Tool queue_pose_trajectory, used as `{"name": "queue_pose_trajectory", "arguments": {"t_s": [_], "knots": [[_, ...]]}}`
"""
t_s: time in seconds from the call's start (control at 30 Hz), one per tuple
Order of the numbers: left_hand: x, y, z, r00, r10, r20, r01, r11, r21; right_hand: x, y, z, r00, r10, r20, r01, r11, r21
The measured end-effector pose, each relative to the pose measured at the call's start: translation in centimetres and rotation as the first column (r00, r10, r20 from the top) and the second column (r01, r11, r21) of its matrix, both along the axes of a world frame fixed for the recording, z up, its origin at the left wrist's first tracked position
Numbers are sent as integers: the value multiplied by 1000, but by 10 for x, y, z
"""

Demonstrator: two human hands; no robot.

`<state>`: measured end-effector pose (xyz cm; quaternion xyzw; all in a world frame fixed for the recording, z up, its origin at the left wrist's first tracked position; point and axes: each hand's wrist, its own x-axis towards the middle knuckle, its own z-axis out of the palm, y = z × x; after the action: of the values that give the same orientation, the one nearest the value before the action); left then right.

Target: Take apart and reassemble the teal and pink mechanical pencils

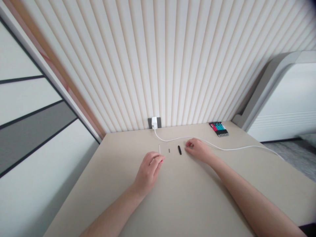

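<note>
My left hand (147,169) is closed over the table, with a small red piece (162,161) showing at its fingertips; the rest of it is hidden. Just beyond those fingers lies a thin white pen refill (159,148). To its right are a small spring (169,150) and a black pen grip (179,150), both flat on the table. Right of the grip rests my right hand (198,150), its fingers curled together around a tiny dark piece (187,146) too small to make out.
A row of several pens (219,129), red, teal and black, lies at the back right of the beige table (172,204). From a white charger (154,122) in the wall socket, a white cable (227,149) runs rightward behind my hands. A ribbed wall (168,65) borders the back edge.
</note>
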<state>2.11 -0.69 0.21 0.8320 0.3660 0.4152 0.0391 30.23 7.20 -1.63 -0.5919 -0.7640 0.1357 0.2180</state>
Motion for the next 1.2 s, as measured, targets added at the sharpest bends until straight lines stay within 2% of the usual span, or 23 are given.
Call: {"name": "queue_pose_trajectory", "arguments": {"t_s": [0.1, 0.2, 0.3, 0.4, 0.47, 0.53, 0.63, 0.8, 0.93, 1.07, 1.2], "knots": [[0, -2, 0, 997, 76, 11, -76, 997, 30, 1, 1, -1, 1000, -6, 1, 6, 1000, 5], [1, -3, 0, 994, 85, 66, -86, 996, 21, 1, 0, 0, 1000, 4, -16, -3, 1000, 23], [3, -3, 0, 988, 61, 140, -57, 998, -34, -5, -6, 7, 993, 35, -112, -19, 990, 142], [5, -2, 1, 974, 100, 204, -79, 991, -108, -20, -19, 19, 947, 207, -248, -122, 940, 317], [6, -2, 1, 960, 151, 234, -107, 976, -190, -32, -29, 25, 905, 344, -252, -241, 900, 363], [6, 0, 0, 945, 198, 260, -120, 950, -288, -41, -36, 27, 882, 401, -249, -300, 883, 360], [6, 2, -4, 911, 250, 327, -101, 905, -413, -47, -41, 27, 852, 440, -285, -360, 886, 291], [6, 6, -8, 845, 288, 450, -7, 848, -530, -46, -40, 26, 827, 396, -399, -354, 918, 178], [7, 7, -8, 831, 269, 488, 68, 820, -568, -50, -41, 25, 822, 330, -463, -298, 944, 143], [7, 9, -9, 851, 231, 471, 121, 788, -604, -54, -44, 27, 811, 282, -512, -242, 960, 144], [9, 7, -11, 903, 115, 415, 210, 723, -658, -55, -45, 29, 773, 266, -576, -207, 964, 168]]}}
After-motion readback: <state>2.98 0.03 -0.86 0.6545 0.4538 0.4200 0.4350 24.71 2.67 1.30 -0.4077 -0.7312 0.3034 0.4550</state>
